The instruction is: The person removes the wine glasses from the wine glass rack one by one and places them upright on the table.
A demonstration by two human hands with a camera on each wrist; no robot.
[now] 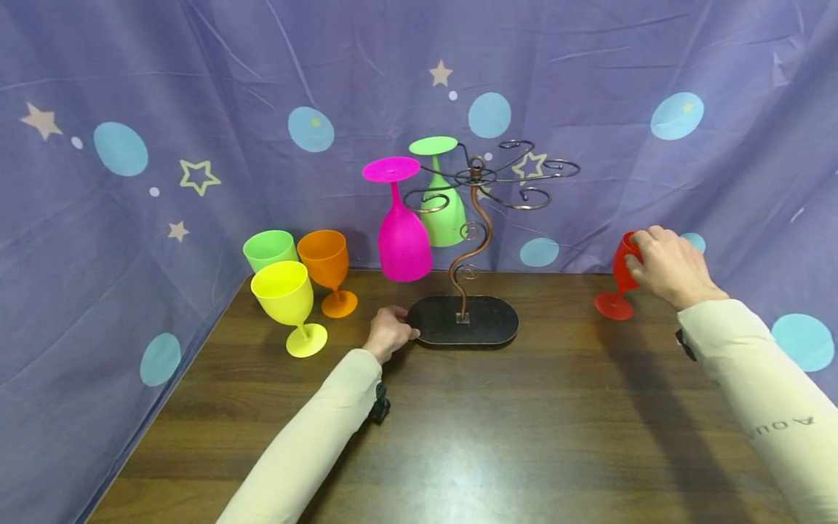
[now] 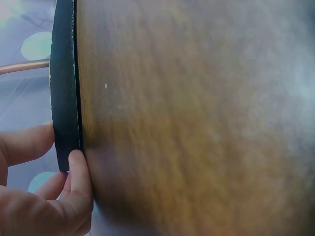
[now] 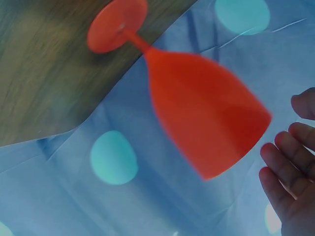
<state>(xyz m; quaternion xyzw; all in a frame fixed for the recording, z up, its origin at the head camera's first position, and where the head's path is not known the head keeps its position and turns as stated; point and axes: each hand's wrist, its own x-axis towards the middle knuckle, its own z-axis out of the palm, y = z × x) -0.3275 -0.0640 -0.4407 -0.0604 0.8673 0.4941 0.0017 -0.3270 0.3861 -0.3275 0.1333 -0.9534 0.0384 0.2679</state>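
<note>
Left hand (image 1: 390, 331), grip on black base (image 1: 489, 322); right hand (image 1: 674, 268) (grip wide) beside red goblet (image 3: 202, 108)

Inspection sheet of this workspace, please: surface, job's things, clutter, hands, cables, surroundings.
Surface: brown wood-grain table.
Job's things: rack, with pink goblet and green goblet hanging upside down; yellow goblet, orange goblet and second green goblet upright at left; red goblet upright at right.
Clutter: nothing seen.
Hands: left hand pinches the rack's base; right hand beside the red goblet, not gripping it.
Cables: nothing seen.
Surroundings: purple patterned curtain.
</note>
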